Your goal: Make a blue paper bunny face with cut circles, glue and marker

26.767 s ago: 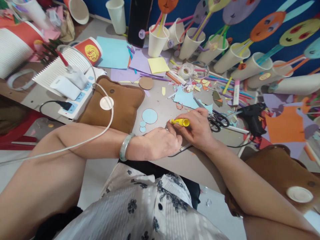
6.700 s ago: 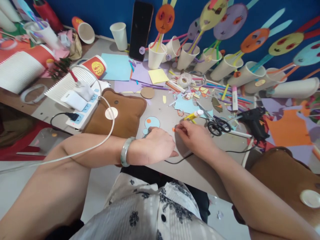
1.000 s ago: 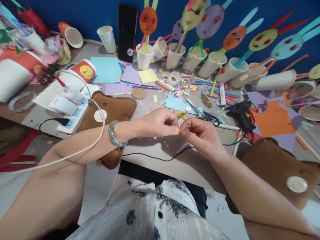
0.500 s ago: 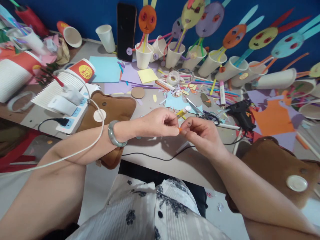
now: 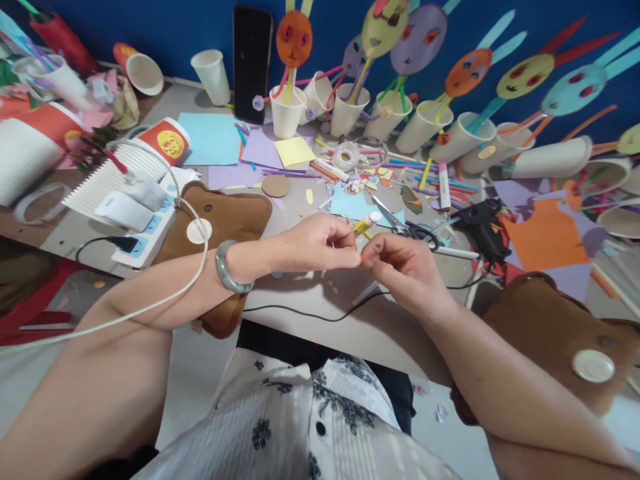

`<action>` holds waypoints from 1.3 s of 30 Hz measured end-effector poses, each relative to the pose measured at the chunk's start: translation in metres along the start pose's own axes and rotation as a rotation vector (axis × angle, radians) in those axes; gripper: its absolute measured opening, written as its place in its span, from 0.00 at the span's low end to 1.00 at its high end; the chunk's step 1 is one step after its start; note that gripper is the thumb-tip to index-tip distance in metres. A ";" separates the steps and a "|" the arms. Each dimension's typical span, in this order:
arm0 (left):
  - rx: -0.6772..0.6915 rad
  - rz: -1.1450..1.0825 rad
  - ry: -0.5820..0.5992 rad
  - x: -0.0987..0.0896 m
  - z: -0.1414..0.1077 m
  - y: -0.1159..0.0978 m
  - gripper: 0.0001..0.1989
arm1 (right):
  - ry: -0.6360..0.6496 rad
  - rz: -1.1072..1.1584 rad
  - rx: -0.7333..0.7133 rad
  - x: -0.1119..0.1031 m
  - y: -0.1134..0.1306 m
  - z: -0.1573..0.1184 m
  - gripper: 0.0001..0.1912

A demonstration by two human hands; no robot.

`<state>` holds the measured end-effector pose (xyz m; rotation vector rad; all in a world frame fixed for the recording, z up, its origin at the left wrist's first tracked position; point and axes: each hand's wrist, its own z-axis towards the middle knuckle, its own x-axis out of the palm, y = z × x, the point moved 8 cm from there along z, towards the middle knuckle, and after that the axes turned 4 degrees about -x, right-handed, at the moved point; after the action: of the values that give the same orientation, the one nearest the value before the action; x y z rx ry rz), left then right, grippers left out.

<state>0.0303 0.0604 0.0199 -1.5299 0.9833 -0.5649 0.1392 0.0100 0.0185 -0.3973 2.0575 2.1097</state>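
My left hand (image 5: 323, 245) and my right hand (image 5: 406, 272) meet above the table in the middle of the view. Both are closed in a pinch, with a small orange piece (image 5: 365, 259) between their fingertips. Most of it is covered by the fingers, so its shape does not show. Just beyond the fingers is a yellow stick with a white end (image 5: 367, 222). Scissors with dark handles (image 5: 425, 235) lie behind my right hand. A light blue paper sheet (image 5: 345, 200) lies among scraps farther back.
A black glue gun (image 5: 483, 227) lies at right, its cord passing below my hands. Brown cushion-like pads (image 5: 225, 207) lie on both sides. A white cable from the power strip (image 5: 145, 247) crosses my left forearm. Paper cups (image 5: 287, 113) with rabbit faces line the back.
My hands stay nearly in place, fingertips together. The orange piece has shifted very slightly and shows a little less between the fingers.
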 end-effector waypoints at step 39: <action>0.033 0.004 -0.017 -0.003 0.003 0.005 0.05 | 0.000 0.003 -0.037 -0.002 -0.001 0.002 0.11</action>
<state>0.0297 0.0649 0.0153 -1.5008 0.9597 -0.5624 0.1415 0.0119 0.0185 -0.3996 2.0237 2.1520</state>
